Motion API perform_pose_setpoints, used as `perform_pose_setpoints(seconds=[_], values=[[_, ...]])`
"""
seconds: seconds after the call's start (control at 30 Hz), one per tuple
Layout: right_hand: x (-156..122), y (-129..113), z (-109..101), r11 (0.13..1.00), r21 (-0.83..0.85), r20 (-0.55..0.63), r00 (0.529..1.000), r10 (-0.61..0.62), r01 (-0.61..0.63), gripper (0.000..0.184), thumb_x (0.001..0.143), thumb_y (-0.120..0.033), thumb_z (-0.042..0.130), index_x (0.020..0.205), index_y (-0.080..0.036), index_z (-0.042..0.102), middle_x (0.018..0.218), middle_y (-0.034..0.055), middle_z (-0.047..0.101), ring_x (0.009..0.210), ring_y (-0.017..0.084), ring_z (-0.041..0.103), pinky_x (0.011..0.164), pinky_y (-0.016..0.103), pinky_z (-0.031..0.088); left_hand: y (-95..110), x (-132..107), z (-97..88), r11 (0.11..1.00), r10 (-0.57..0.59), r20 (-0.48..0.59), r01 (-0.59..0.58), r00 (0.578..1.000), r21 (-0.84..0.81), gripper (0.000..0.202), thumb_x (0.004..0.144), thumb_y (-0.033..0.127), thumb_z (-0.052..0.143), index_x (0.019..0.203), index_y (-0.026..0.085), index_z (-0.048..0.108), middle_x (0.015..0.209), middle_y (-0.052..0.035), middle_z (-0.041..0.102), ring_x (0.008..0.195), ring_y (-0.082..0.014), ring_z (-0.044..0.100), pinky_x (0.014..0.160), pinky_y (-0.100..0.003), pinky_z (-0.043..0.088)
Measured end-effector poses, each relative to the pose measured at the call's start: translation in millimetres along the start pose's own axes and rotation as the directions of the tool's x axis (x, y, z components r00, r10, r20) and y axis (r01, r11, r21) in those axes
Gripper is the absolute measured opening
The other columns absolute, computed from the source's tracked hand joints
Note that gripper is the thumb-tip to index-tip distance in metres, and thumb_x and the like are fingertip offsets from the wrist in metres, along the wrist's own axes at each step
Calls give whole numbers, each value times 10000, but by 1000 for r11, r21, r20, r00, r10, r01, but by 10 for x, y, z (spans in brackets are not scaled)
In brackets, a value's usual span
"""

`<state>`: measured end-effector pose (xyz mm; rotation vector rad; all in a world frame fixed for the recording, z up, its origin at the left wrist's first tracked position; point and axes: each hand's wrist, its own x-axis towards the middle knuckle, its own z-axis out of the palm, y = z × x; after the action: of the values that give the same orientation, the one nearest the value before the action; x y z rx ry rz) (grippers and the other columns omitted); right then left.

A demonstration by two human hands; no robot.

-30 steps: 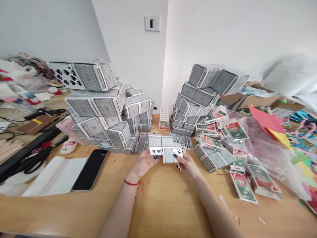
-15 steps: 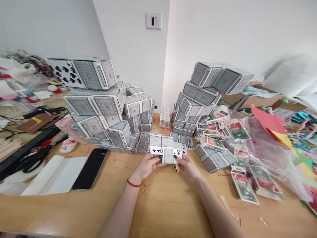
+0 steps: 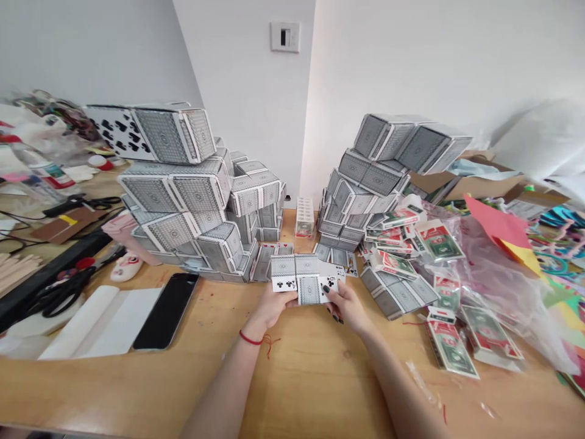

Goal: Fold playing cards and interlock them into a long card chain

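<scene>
In front of me, above the table, I hold a piece made of joined playing cards (image 3: 309, 290), with grey patterned backs and some club faces showing. My left hand (image 3: 274, 306) grips its left side, the thumb partly behind a card. On the right, my right hand (image 3: 345, 305) pinches it with the dark-nailed thumb on top and fingers below. Behind it lie more flat cards (image 3: 264, 263). Stacked card blocks rise at the left (image 3: 199, 192) and at the right (image 3: 372, 174).
A black phone (image 3: 167, 312) and a folded white paper (image 3: 119, 317) lie at the left, near black scissors (image 3: 68, 289). Card boxes (image 3: 439, 239) are piled at the right with plastic wrap (image 3: 503, 274). A clear box (image 3: 304, 217) stands at the back between the stacks.
The card piece has tilted, turning more of its top towards me. My left thumb has slipped from the front and now shows less. The right fingers have shifted slightly.
</scene>
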<state>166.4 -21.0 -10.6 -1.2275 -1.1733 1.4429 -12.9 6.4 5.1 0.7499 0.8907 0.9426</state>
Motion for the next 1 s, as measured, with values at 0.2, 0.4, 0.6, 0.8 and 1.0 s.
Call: perform_pose_setpoints(seconds=[0.2,0.4,0.6,0.8,1.0], values=[[14,24,-70,999,13,-85,995,48,-47,361,687,-511,554,668,-199,373,441,-93,400,330,36,290,306,154,205,-11,24,-21,999,22,-46,-20,999,29,438,525,118,700,949,135,592,905,-88,665,820,-222,619,694,-347,515],[24,57,-80,980,146,-57,988,141,-131,376,650,-499,595,690,-206,364,459,-94,377,350,39,281,334,160,149,-33,23,-8,1000,20,-60,-19,998,14,419,523,113,692,931,138,598,891,-86,669,814,-227,622,672,-349,521],[14,102,-25,988,112,-11,995,104,-102,376,683,-506,563,676,-209,333,453,-99,371,353,38,254,344,158,164,-73,14,29,1000,8,-63,-8,998,4,440,518,115,701,946,139,603,927,-92,663,832,-229,619,683,-353,523],[-2,113,-5,999,-13,40,999,37,-36,344,759,-494,469,646,-208,316,395,-102,361,335,45,257,352,169,216,-78,9,46,1000,6,-41,-6,999,-4,445,509,122,716,941,145,611,946,-93,660,834,-229,621,701,-359,518],[-20,133,31,999,-1,22,998,52,-52,340,755,-518,443,669,-210,325,406,-100,371,329,51,269,338,170,202,-100,5,34,1000,0,-17,0,1000,-16,452,506,120,723,942,144,608,931,-93,663,836,-226,621,723,-364,510]])
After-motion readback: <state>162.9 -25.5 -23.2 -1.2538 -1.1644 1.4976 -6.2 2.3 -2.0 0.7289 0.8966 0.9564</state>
